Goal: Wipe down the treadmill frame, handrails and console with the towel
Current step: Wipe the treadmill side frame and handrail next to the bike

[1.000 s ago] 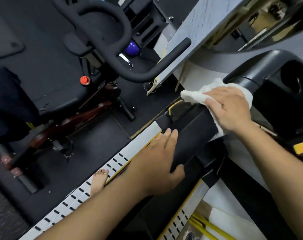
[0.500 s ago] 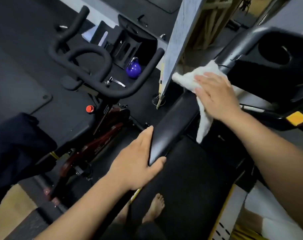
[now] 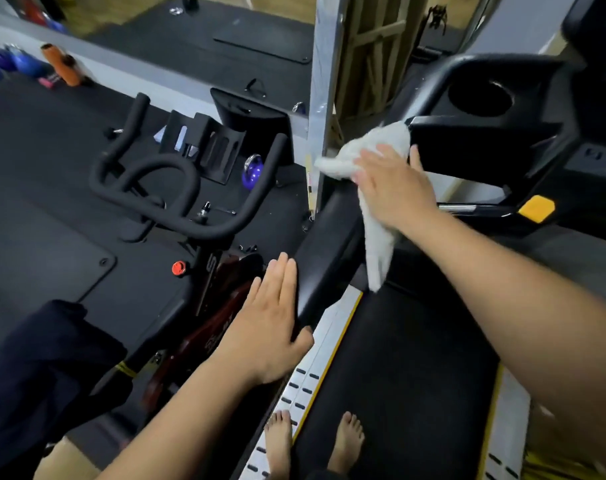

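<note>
At the far left, against the wall, blue and orange weights (image 3: pixel 61 65) are seen on the dark floor mat (image 3: pixel 45 244). A dark cloth (image 3: pixel 42 382) is draped in the lower left corner. Beside it stands an exercise bike, its black looped handlebars (image 3: pixel 177 192) shown from above, with a red knob (image 3: pixel 179 268) on the frame below them and a purple weight (image 3: pixel 252 171) lying on the floor beyond.

The left hand (image 3: pixel 270 327) is laid flat against the outer side of the treadmill's black handrail (image 3: pixel 325 258), near its end. The fingers are kept straight and together, the thumb is set under the rail's tip, and nothing is clasped.

Further up the same handrail, where it meets the console (image 3: pixel 485 140), the white towel (image 3: pixel 343 159) is pressed down by the right hand (image 3: pixel 395 188). The palm is held flat with the fingers spread and uncurled, one fingertip touching the console's edge. One bunched end of the towel sticks out to the left of the hand, and the other hangs down over the belt (image 3: pixel 405 375).

A round cup holder (image 3: pixel 479 98) is sunk into the console, and a yellow tab (image 3: pixel 536 208) sits below it. Two bare feet (image 3: pixel 346 441) are planted at the bottom, one on the belt and one on the silver side rail (image 3: pixel 315 355).
</note>
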